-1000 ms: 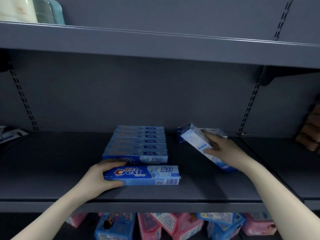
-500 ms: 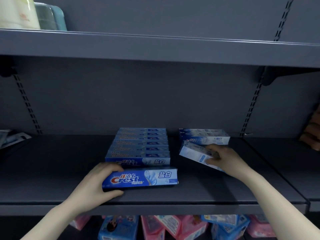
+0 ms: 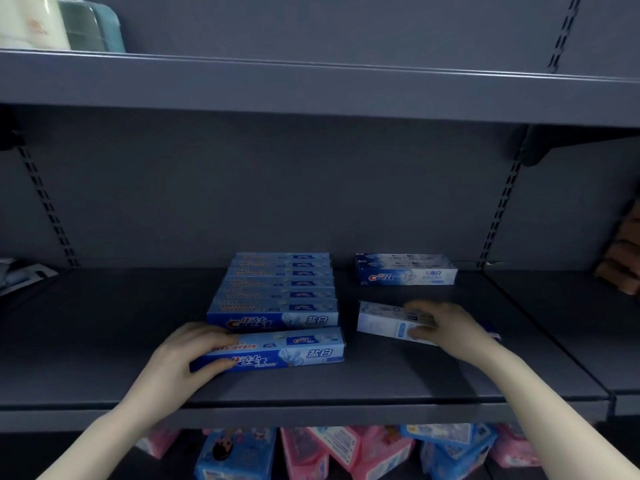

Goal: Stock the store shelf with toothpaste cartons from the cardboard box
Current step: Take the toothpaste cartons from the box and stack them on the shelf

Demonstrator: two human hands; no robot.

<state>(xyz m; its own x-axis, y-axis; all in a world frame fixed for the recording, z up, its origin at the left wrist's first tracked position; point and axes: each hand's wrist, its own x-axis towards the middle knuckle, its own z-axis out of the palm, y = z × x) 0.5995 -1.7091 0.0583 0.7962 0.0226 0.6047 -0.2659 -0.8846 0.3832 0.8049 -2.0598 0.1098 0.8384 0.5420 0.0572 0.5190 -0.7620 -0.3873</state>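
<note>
Left hand [image 3: 188, 358] grips the left end of a blue carton [image 3: 277, 351], lower centre of frame, fingers curled over the top, thumb on the front face. The carton lies flat on the store shelf [image 3: 104, 341], just in front of the blue row [image 3: 277, 289] at frame centre. Right hand [image 3: 450, 332] holds a white carton [image 3: 381, 322] at centre right, fingers over the top, thumb at the near edge; its far side looks slightly raised, cannot tell if it is fully seated. A second white carton [image 3: 405, 273] stands behind it, apart.

Judged: cartons are light, stiff thin card, long and narrow, smooth printed faces, somewhat slippery. They dent at corners if squeezed hard. An end hold lets them swing; taking them mid-length across top and front gives better control. Cardboard box not in view.
</note>
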